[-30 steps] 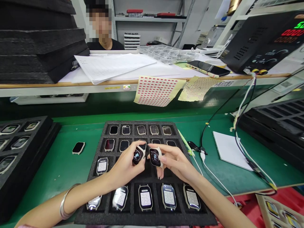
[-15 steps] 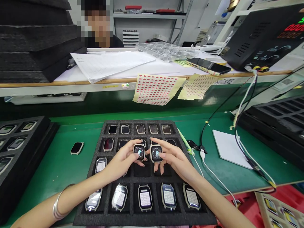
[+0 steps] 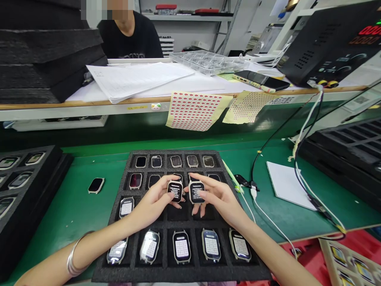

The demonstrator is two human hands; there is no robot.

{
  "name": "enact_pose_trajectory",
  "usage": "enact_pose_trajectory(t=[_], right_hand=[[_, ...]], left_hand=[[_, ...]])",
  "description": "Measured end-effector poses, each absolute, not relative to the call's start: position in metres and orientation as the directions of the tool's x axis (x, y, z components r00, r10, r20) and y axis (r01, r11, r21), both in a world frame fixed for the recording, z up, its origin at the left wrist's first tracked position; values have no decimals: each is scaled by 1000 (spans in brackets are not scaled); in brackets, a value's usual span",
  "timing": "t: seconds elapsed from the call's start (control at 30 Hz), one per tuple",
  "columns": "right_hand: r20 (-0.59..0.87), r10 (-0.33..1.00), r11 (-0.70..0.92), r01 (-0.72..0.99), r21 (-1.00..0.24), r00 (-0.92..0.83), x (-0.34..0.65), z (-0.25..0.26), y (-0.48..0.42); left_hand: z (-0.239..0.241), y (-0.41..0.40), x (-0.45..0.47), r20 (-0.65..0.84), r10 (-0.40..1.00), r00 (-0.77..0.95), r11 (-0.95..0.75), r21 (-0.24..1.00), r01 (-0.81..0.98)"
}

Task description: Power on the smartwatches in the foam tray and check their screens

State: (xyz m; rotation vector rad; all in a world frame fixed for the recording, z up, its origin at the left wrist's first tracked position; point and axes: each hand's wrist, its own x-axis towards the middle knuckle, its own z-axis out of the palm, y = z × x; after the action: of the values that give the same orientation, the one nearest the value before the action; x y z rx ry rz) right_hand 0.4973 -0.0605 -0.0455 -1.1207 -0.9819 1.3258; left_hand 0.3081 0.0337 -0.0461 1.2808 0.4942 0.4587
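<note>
My left hand point(image 3: 151, 202) pinches a beige-cased smartwatch body point(image 3: 175, 191) with a lit text screen, held face up. My right hand point(image 3: 218, 198) grips a second watch body point(image 3: 196, 192), also showing text, right beside the first. Both hover over the middle rows of a black foam tray point(image 3: 119, 270) on the green mat. The tray's front row holds several watches with lit white screens point(image 3: 181, 247); its back rows hold dark-screened ones point(image 3: 176, 161).
A loose dark watch body point(image 3: 96, 185) lies left of the tray. Another foam tray of watches point(image 3: 18, 178) sits at far left, black trays point(image 3: 351, 151) at right. Cables point(image 3: 300, 159), a white pad point(image 3: 287, 186), sticker sheets point(image 3: 195, 111) and a seated person point(image 3: 131, 33) lie beyond.
Both watches have been turned face up and levelled side by side. Their screens went from a round graphic to lines of text. The person behind the shelf has risen in the frame.
</note>
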Motion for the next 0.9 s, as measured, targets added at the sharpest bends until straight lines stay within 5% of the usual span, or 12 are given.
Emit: enact_pose_trajectory(t=[0.3,0.4,0.47,0.57,0.7,0.9], right_hand=[[-35,999,-37,-88,-995,-27,500,-39,-69],[-51,997,-42,133,-990,-65,509,-38,-76],[-35,996,4,449,-894,-80,517,-37,-80],[-14,988,116,798,-591,-154,526,-33,-83],[-13,974,194,864,-464,-226,541,-27,-86],[133,991,76,947,-312,-36,579,-44,-76]], left_hand=[[-48,34,308,-83,567,820,244,967,-71],[-49,34,307,-94,543,835,296,951,-86],[-50,34,306,-97,528,844,314,945,-88],[-50,32,308,-114,524,844,316,946,-69],[-51,31,312,-146,532,834,304,952,-28],[-53,31,315,-160,529,834,282,959,5]])
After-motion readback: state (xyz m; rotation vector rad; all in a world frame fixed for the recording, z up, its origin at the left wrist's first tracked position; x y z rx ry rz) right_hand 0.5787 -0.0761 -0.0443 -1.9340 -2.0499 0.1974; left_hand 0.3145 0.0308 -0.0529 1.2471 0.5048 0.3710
